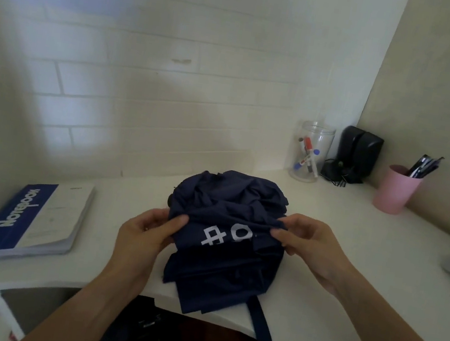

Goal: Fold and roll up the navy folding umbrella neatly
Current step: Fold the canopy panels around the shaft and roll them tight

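On the white counter (pixel 324 245) lies the crumpled navy folding umbrella (pixel 225 238), long axis 12 to 6; left hand (pixel 146 231) and right hand (pixel 309 245) pinch its fabric. Shaft hidden.

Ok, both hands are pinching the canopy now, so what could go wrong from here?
1. The navy fabric folding umbrella overhangs the white desk's near edge; pulling toward the body may slide it off.
2. Its dangling navy strap could get rolled inside the folds.
3. Left hand and right hand pinch bunched cloth, so creases may set unevenly.
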